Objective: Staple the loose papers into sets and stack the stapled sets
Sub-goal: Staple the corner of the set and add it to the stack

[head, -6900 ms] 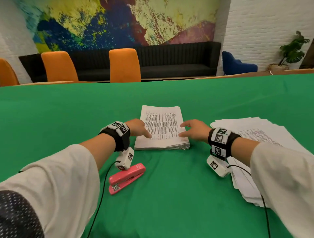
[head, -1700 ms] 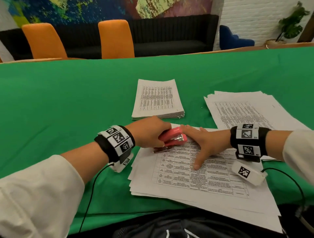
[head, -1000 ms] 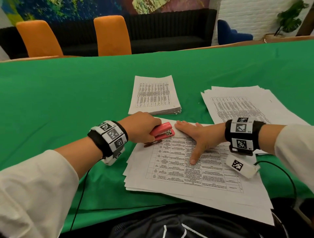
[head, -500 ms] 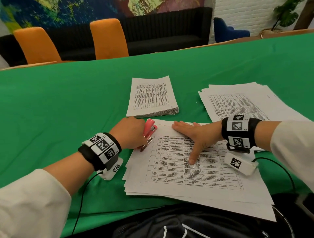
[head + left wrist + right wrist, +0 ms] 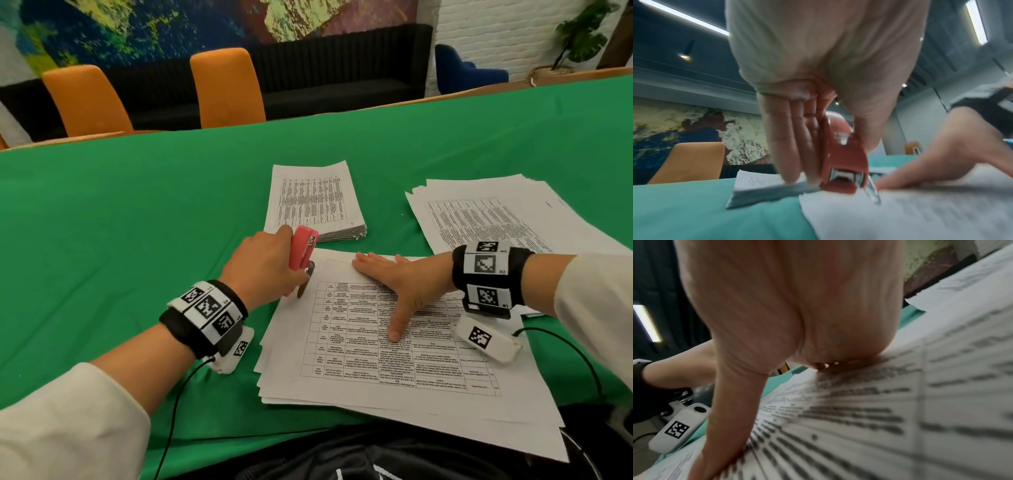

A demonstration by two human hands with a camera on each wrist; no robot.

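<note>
Count: 3 paper groups on green table cloth [image 5: 137, 222], 1 stapler, 2 hands.

1. Front set [image 5: 394, 359]: several printed sheets w/ table grid, loosely fanned at edges, nearest the person, overhanging the table's near edge.
2. Neat stack [image 5: 310, 202]: squared-up pile, farther back, centre; well aligned, thick edge visible in left wrist view.
3. Loose pile [image 5: 486, 212]: spread sheets to the right, edges uneven, partly under the right forearm.

Stapler [image 5: 302, 248]: pink/red, 1 pc, at far-left corner of front set, tilted steeply, nose up, metal base plate pointing down at the paper. Whether sheets sit between plate and head: cannot tell.

L hand [image 5: 263, 263]: fingers wrapped round stapler body, thumb on the opp. side (left wrist view) – clamped on it. Wrist raised off cloth, forearm angled in from lower left.

R hand [image 5: 407, 284]: flat, palm down on top sheet of front set, fingers straight and together toward the far-left corner, thumb splayed back toward the person. Holds nothing, just presses the paper. Fingertips near stapler, not touching.

Bkgd: 2 orange chairs [image 5: 226, 89], black sofa [image 5: 342, 68], 1 blue armchair [image 5: 466, 72], 1 potted plant [image 5: 579, 31].
</note>
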